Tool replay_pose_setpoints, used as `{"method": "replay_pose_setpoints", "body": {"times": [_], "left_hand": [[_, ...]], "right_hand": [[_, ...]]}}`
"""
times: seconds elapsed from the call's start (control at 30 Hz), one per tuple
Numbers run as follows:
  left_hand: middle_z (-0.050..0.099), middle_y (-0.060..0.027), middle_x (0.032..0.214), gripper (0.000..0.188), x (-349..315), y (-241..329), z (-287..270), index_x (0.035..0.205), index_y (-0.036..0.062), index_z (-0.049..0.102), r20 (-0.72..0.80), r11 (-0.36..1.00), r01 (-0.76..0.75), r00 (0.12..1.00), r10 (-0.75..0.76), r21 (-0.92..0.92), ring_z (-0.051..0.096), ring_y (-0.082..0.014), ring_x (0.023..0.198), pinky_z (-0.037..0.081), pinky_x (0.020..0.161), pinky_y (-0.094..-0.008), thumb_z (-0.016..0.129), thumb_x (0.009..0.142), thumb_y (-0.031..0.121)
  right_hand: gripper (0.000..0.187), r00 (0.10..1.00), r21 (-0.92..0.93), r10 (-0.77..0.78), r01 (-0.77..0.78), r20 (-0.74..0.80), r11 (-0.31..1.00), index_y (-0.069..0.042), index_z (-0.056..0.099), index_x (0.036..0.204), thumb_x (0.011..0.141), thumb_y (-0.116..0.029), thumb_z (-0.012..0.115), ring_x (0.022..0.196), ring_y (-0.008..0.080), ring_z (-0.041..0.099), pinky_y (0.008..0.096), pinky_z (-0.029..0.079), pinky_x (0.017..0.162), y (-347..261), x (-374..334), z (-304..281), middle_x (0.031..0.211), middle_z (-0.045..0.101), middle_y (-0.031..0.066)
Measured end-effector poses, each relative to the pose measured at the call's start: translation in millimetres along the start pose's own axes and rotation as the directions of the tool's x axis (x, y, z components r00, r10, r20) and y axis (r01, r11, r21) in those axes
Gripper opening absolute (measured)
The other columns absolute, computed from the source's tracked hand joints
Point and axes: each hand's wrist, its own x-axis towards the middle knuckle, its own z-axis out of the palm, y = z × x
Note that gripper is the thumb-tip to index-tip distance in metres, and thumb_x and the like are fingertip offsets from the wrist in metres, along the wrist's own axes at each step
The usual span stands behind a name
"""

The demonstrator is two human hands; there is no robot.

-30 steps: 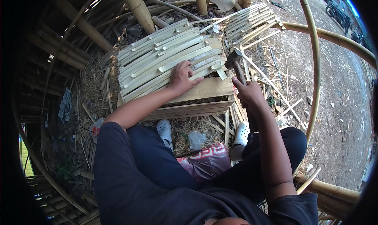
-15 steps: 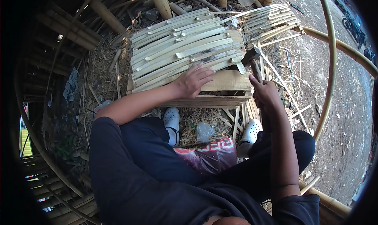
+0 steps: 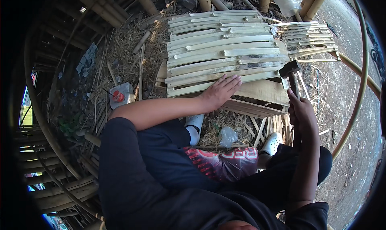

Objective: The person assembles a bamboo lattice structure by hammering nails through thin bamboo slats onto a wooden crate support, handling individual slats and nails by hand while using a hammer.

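Note:
A panel of pale bamboo slats (image 3: 225, 43) lies over a wooden crate (image 3: 257, 108), its slats running left to right with gaps between them. My left hand (image 3: 221, 92) rests on the slat nearest me, its fingers stretched out flat. In my closed right hand (image 3: 300, 109) is a hammer (image 3: 290, 69), gripped by its handle. The dark hammer head is at the right end of that near slat; whether it touches the slat I cannot tell. Below the slats, a flat board (image 3: 267, 91) forms the crate's near top part.
A smaller slatted panel (image 3: 307, 35) lies at the far right. Beside my left forearm stands a plastic container with a red cap (image 3: 117, 96). Straw and loose strips cover the ground, with a clear plastic bag (image 3: 228, 136) between my feet. A curved bamboo pole (image 3: 359, 89) rises at right.
My view has turned left, so the scene sits further right. My left hand has gone from the panel's near edge to lying flatter on the nearest slat. The hammer remains by the slat's right end.

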Motion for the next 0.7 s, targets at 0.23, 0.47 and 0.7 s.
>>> {"method": "replay_pose_setpoints", "body": {"times": [0.23, 0.47, 0.7], "left_hand": [[0.043, -0.0174, 0.153, 0.053, -5, -10, 6, 0.147, -0.003, 0.041, -0.059, 0.999, -0.049, 0.997, 0.05, 0.016, 0.039, -0.0319, 0.145, 0.029, 0.122, -0.0477, 0.045, 0.095, 0.009], [0.043, -0.018, 0.153, 0.054, -3, -13, 7, 0.145, -0.0034, 0.043, -0.081, 0.997, -0.071, 0.994, 0.069, -0.017, 0.037, -0.0315, 0.146, 0.031, 0.121, -0.0473, 0.049, 0.092, 0.005], [0.053, -0.0183, 0.143, 0.051, 3, -12, -2, 0.136, -0.0009, 0.054, -0.069, 0.999, -0.04, 0.997, 0.039, -0.01, 0.046, -0.0328, 0.139, 0.034, 0.118, -0.0495, 0.06, 0.086, 0.008]], "right_hand": [[0.049, 0.998, 0.064, -0.003, -0.001, 0.063, 0.998, -0.017, 0.042, 0.065, 0.095, -0.045, 0.069, 0.035, 0.0067, 0.034, 0.0257, 0.026, 0.035, -14, -7, 11, 0.05, 0.039, -0.0054], [0.048, 0.999, 0.019, -0.012, 0.011, 0.052, 1.0, -0.016, 0.044, 0.067, 0.095, -0.045, 0.069, 0.036, 0.0073, 0.034, 0.0264, 0.026, 0.035, -13, -9, 12, 0.051, 0.04, -0.0044], [0.047, 1.0, 0.024, -0.013, 0.013, 0.017, 1.0, -0.017, 0.043, 0.068, 0.095, -0.046, 0.069, 0.038, 0.0064, 0.034, 0.0263, 0.026, 0.036, -12, -13, -1, 0.054, 0.04, -0.0051]]}}
